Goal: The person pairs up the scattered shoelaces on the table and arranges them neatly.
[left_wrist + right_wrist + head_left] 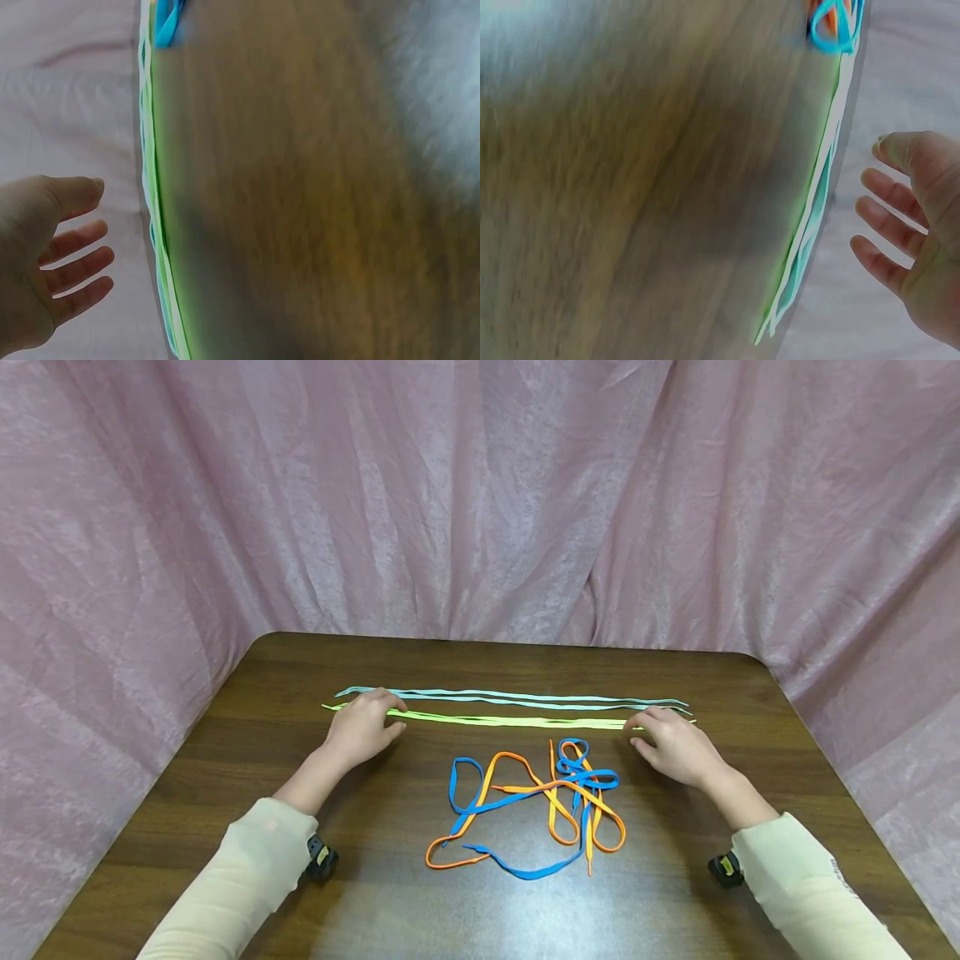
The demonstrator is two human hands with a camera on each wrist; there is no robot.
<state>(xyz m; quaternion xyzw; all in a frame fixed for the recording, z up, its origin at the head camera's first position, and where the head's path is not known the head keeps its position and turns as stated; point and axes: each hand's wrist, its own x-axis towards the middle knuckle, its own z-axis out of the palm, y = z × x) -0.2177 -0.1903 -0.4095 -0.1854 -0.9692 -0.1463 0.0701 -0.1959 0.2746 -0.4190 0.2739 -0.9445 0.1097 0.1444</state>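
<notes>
A pink curtain point(480, 502) with a velvety sheen hangs in loose vertical folds behind the tabletop point(382, 810) and along both its sides. The tabletop is dark brown with streaked wood grain, its far corners rounded, and a whitish glare point(450, 927) lies across its near middle. Both wrist views show the curtain paler and greyer, beyond the tabletop's edge

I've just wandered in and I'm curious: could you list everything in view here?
Rear straight laces: two strands, pale blue, far side
Front straight laces: strands overlapping, yellow-green, just nearer
Orange laces: two, orange, tangled mid-table
Blue lacing: count unclear, blue, same tangle
Table: one, brown, beneath
Curtain: panels uncounted, pink, behind
Wrist cameras: two, black, at cuffs
Sleeves: two, cream, forearms
Left hand, right hand: one each, bare, near opposite lace ends
</notes>
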